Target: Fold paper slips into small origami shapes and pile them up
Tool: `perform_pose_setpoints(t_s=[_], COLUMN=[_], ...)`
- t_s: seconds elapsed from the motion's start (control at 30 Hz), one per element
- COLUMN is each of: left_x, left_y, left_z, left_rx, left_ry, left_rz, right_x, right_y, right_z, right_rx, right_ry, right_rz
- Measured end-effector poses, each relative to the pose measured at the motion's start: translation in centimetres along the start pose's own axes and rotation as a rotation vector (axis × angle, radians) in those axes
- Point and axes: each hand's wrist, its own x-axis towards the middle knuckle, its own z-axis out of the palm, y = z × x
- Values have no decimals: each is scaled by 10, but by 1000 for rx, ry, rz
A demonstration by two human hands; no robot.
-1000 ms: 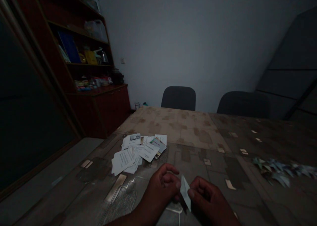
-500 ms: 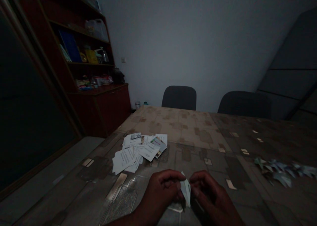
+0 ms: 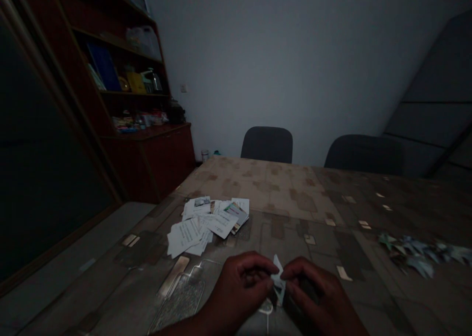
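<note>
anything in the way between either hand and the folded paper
Nothing visible: the left hand and the right hand both touch the folded paper. The pile of cards lies farther off, toward the left, not between them.

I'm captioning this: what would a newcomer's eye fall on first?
Probably the loose pile of white printed paper cards, left of centre on the brown patterned table. Then the small pale folded paper between the left hand and right hand, bottom centre, and pale pointed paper shapes at right.
</note>
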Motion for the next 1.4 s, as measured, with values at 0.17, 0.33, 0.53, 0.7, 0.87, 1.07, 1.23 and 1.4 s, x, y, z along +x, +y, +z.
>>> perform_pose_setpoints(t_s=[0.17,0.33,0.53,0.7,0.87,1.07,1.23,1.4], left_x=[-1,0,0,1,1,2,2,0], left_y=[-1,0,-4,-10,-10,-7,-7,-3], left_z=[1,3,4,4,5,6,6,7], left_rx=[-1,-3,-67,-73,-65,-91,-137,-161], left_ry=[-6,23,52,32,48,53,23,14], left_rz=[0,-58,-80,-82,-67,-81,-87,-105], right_x=[0,-1,0,0,-1,-2,-2,-2], right_y=[-1,3,-5,-8,-2,-1,-3,0], right_z=[1,7,15,18,20,20,17,14], right_rx=[34,120,215,271,276,234,127,85], right_ry=[19,17,162,173,171,162,168,155], right_rz=[-7,120,204,207,193,203,149,58])
